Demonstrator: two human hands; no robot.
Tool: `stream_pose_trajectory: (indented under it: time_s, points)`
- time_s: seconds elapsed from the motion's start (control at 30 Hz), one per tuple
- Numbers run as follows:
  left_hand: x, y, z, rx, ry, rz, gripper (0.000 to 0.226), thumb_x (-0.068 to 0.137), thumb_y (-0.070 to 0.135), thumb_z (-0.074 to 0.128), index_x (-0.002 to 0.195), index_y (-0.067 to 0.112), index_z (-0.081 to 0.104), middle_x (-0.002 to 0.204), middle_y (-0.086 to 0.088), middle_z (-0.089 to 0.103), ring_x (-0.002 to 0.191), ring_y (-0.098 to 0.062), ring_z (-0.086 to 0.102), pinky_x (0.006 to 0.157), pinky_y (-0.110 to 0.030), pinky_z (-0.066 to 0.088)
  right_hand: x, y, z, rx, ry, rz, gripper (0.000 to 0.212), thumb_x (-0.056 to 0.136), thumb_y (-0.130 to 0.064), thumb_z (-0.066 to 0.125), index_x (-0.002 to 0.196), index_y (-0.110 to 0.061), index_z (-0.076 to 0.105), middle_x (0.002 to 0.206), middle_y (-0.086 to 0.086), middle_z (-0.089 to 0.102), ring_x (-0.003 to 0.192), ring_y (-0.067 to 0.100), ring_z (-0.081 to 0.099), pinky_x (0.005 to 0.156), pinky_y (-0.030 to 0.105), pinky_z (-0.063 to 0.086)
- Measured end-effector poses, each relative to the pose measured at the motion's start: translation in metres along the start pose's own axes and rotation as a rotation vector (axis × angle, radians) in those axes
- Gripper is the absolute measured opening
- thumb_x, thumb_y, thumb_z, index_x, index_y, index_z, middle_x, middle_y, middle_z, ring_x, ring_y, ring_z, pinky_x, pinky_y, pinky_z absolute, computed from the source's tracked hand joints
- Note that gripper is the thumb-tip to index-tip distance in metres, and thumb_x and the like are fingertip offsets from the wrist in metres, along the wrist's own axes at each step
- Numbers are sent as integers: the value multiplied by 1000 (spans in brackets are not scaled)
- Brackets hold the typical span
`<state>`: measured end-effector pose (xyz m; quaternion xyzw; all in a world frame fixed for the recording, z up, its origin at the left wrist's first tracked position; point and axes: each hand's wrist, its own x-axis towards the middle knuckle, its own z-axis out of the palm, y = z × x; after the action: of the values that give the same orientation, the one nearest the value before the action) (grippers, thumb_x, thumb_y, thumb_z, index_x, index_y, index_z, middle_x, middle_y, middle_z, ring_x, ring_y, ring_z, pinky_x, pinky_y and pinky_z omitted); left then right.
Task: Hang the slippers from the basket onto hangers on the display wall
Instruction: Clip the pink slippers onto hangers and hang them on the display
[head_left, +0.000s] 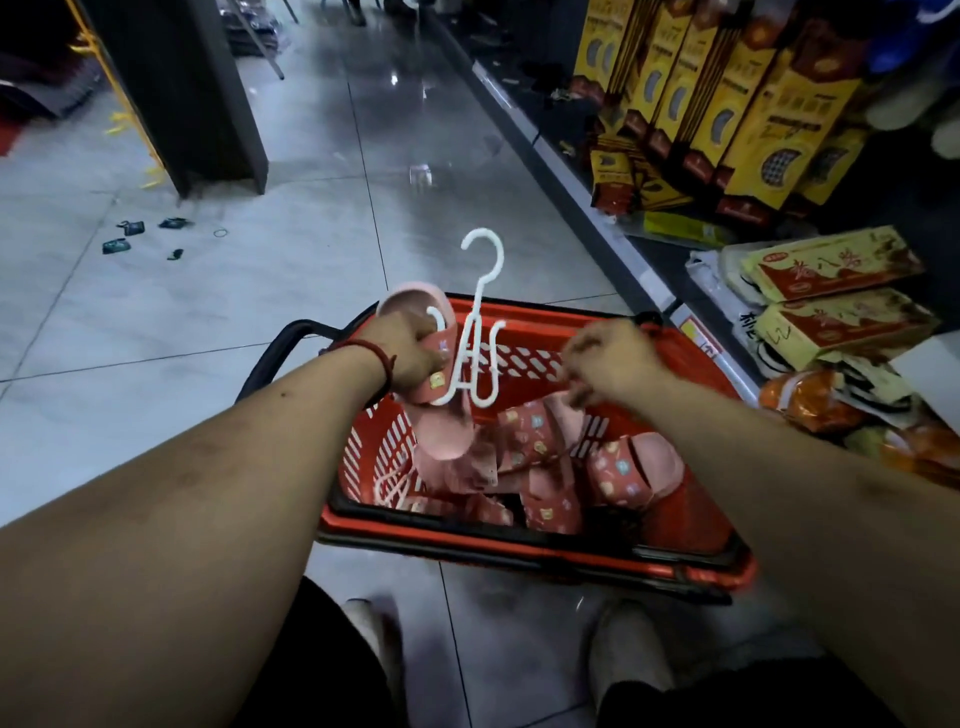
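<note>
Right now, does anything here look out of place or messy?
Yes. Several small dark packets and a thin ring lie scattered loose on the floor at left. On the right, flat boxes on the low shelf sit tilted and piled unevenly.

The aisle is sitting in dim, bluish light, and the glossy floor (311, 270) is throwing back small white glints from lamps overhead. The shelves (883, 171) on the right are sinking into shadow. The right hand (608, 364) and the slipper (558, 410) at its fingertips are smearing with motion blur, and the wide lens is bending straight lines near the edges.
</note>
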<state>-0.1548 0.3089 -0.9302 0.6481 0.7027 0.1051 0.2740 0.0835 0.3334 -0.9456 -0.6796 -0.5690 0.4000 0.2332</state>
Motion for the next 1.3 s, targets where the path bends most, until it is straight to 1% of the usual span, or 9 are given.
stream_pose_trajectory:
  time_s: [0.1, 0.2, 0.3, 0.43, 0.53, 0.6, 0.73, 0.9, 1.3]
  points:
    - [10, -14, 6, 94, -68, -4, 16, 95, 30, 60, 93, 15, 63, 103, -10, 63, 95, -27, 56, 78, -26, 36, 20, 51, 32, -181, -158, 304, 12, 94, -4, 64, 106, -1, 65, 86, 24, 71, 55, 26, 71, 46, 32, 56]
    - [20, -29, 11, 87, -113, -14, 27, 95, 32, 61, 71, 23, 53, 85, -1, 57, 84, -21, 54, 74, -27, 36, 35, 88, 68, -207, -148, 360, 27, 92, -16, 70, 114, -1, 65, 96, 17, 70, 79, 28, 70, 60, 32, 56]
    - [27, -37, 13, 62, -139, -31, 14, 95, 33, 61, 82, 28, 58, 86, 3, 58, 83, -17, 56, 72, -26, 38, 44, 104, 97, -128, -73, 317, 32, 94, -24, 64, 121, -8, 65, 113, 14, 69, 97, 28, 66, 80, 30, 51]
    - [27, -32, 8, -13, -138, -40, 8, 96, 32, 60, 100, 26, 64, 98, 2, 64, 89, -18, 60, 75, -27, 41, 53, 112, 107, 29, -13, 316, 29, 96, -13, 56, 122, -10, 68, 114, 13, 71, 105, 33, 67, 96, 47, 55]
    - [24, -25, 6, -4, -132, -41, 16, 96, 31, 60, 108, 22, 65, 104, 0, 64, 95, -20, 61, 79, -29, 43, 46, 96, 88, -1, -5, 241, 21, 97, -13, 56, 111, -11, 71, 101, 11, 73, 94, 30, 69, 87, 44, 58]
    - [19, -22, 6, -10, -137, -39, 13, 95, 31, 61, 105, 23, 66, 106, -2, 66, 95, -21, 62, 79, -29, 44, 37, 78, 67, -11, -20, 208, 13, 95, -9, 58, 104, -12, 67, 86, 14, 73, 72, 26, 69, 64, 34, 58]
    - [3, -12, 1, -1, -157, 21, 10, 95, 31, 61, 99, 23, 67, 102, -1, 66, 93, -21, 63, 78, -29, 46, 14, 38, 17, -58, -49, 120, 6, 91, -5, 62, 90, -5, 68, 63, 14, 65, 52, 25, 59, 38, 19, 38]
    - [-21, -4, -15, -12, -114, 103, 19, 93, 38, 64, 75, 31, 60, 96, 2, 67, 90, -18, 64, 85, -31, 50, -12, -16, -38, -107, 10, -50, 11, 89, -7, 64, 80, -13, 67, 68, 16, 69, 51, 23, 61, 49, 29, 47]
    - [-69, 6, -30, -65, -197, 218, 10, 93, 38, 64, 94, 29, 69, 95, 7, 72, 87, -12, 70, 88, -39, 56, -58, -39, -55, 58, 118, -221, 14, 87, -17, 64, 74, -18, 68, 62, -3, 64, 49, 12, 52, 52, 25, 42]
